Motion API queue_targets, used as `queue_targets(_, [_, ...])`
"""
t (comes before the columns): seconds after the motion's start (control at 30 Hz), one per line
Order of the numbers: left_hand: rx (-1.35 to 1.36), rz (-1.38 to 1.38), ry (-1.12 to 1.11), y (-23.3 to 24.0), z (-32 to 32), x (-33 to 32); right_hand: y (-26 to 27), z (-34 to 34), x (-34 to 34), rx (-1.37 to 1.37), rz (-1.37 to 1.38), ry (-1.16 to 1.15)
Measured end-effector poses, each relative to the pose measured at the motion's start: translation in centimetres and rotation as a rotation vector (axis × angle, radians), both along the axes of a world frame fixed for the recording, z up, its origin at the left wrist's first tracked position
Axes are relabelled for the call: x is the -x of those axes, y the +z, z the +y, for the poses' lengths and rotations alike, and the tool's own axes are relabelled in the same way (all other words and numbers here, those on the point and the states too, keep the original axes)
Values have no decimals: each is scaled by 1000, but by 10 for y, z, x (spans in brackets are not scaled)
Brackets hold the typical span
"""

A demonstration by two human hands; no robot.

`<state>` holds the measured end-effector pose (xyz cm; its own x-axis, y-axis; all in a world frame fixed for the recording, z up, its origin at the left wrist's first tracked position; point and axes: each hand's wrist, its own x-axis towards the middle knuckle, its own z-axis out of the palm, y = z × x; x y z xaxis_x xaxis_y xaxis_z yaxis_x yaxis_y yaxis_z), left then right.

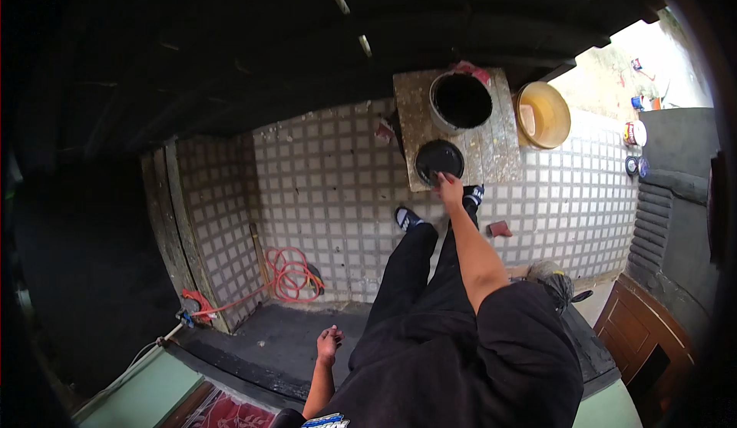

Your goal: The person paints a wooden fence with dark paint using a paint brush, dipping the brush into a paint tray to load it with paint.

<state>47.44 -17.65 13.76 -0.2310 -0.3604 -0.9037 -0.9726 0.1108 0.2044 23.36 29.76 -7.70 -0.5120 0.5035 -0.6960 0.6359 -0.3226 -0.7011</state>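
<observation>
My right hand (449,187) is at the near edge of a round container with dark contents (439,163), on a paint-spattered wooden table (498,151). Its fingers are bent over the rim; whether they grip something small cannot be made out. Behind the round container stands a larger bucket (443,121) with a dark inside. My left hand (329,344) hangs away at the lower left, above a dark ledge, fingers loosely curled and holding nothing visible.
A yellowish tub (544,114) stands right of the table. A coiled red hose (293,275) lies on the tiled floor at left. A reddish piece (499,229) lies near my feet. A tied dark bag (553,284) sits beside my right side.
</observation>
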Motion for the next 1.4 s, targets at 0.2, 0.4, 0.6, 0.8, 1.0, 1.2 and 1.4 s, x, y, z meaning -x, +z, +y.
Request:
queue_targets(0.2, [-49,88,-34,-38,3,31,84,28,-33,465,219,-428])
queue_targets(0.4, [-160,201,-98,-66,39,105,206,77,-31,487,549,-532])
queue_targets(0.6, [-184,231,-215,-80,87,176,328,142,21,373,878,-552])
queue_targets(0.8, [-219,397,-124,-103,115,209,462,168,95,137,1215,-352])
queue_targets(1.0, [-140,430,66,-82,162,211,554,196,165,-203,1408,-267])
queue_targets(1.2, [-67,418,215,-93,163,179,597,205,219,-866,1386,-382])
queue_targets(1.4, [-16,346,335,-88,148,163,576,178,248,-1048,1293,-241])
